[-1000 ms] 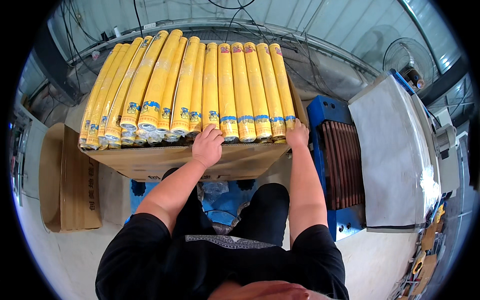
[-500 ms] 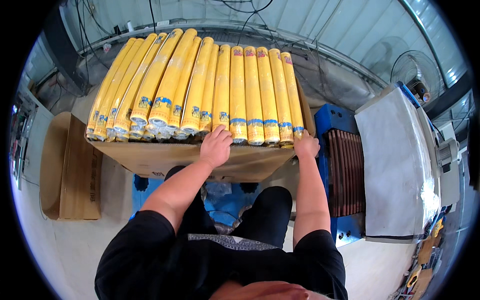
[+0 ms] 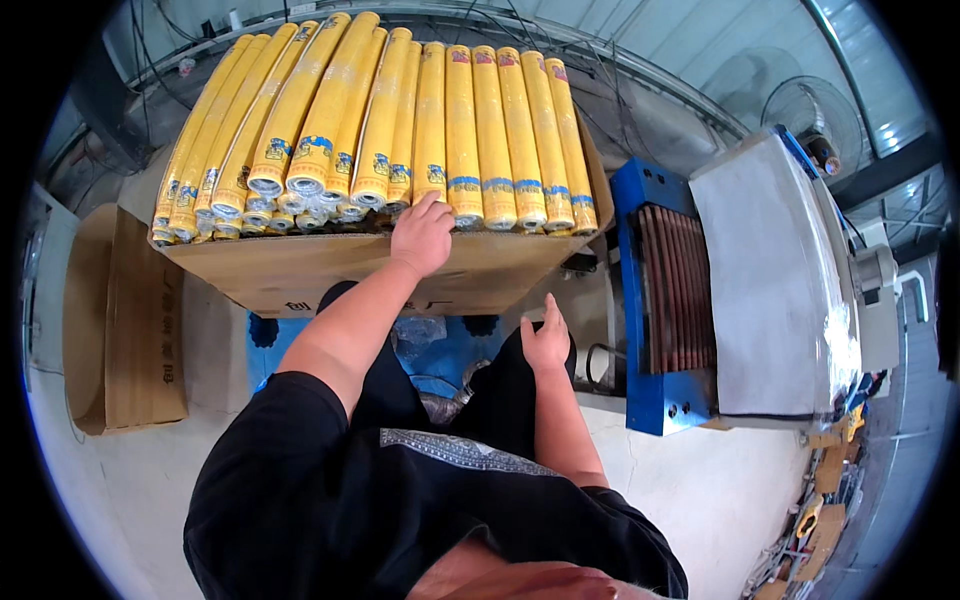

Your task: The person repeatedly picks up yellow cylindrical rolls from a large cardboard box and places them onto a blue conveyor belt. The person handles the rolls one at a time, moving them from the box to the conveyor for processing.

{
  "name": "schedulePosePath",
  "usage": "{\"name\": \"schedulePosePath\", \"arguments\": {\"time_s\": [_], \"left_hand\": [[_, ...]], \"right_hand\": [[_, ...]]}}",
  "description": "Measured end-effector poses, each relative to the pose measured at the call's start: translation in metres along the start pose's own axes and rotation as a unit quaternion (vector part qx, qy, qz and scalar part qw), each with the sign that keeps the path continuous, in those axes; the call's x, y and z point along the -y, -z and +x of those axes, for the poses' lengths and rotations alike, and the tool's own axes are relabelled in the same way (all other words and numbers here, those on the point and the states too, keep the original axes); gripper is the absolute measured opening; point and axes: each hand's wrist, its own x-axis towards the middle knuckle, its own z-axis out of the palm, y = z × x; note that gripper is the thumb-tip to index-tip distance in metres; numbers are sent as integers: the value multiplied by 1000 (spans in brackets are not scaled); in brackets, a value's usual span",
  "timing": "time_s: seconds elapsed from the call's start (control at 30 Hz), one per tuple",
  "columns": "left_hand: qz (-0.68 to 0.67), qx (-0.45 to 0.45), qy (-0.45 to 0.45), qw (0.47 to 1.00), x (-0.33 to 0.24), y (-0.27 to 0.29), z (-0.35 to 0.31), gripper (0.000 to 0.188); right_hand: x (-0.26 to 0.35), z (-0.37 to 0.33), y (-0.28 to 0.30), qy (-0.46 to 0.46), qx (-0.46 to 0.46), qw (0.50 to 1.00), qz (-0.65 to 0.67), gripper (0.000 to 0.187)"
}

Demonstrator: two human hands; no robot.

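Observation:
A large cardboard box point(image 3: 400, 272) stands in front of me, piled to the top with yellow film-wrapped rolls point(image 3: 492, 140). The rolls lie side by side with their near ends toward me. My left hand point(image 3: 422, 238) is on the middle of the box's near edge, its fingers bent over the rim against the end of one roll; its fingertips are partly hidden. Away from the box, over my right thigh, my right hand point(image 3: 546, 340) is held open and holds nothing. Its fingers point up and forward.
To the left stands an open cardboard box point(image 3: 147, 330). A blue machine frame point(image 3: 665, 405) with brown bellows point(image 3: 680, 290) and a pale cover is at the right. Behind it stands a fan point(image 3: 815, 120). Cables hang along the far wall. Under my legs is a blue base point(image 3: 288, 345).
My right hand has let go of the box's right corner and drawn back toward my thigh. The left hand stays on the near edge. The whole view has shifted, with the box higher in it.

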Motion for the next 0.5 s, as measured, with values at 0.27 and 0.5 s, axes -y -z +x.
{"name": "schedulePosePath", "arguments": {"time_s": [0.27, 0.5], "left_hand": [[-9, 16, 14, 1000, 0, 1, -11, 11], [-16, 46, 42, 998, -4, 3, -11, 11]], "right_hand": [[-40, 8, 19, -233, -120, 771, 580, 44], [-56, 5, 27, -283, -136, 683, 660, 38]]}}
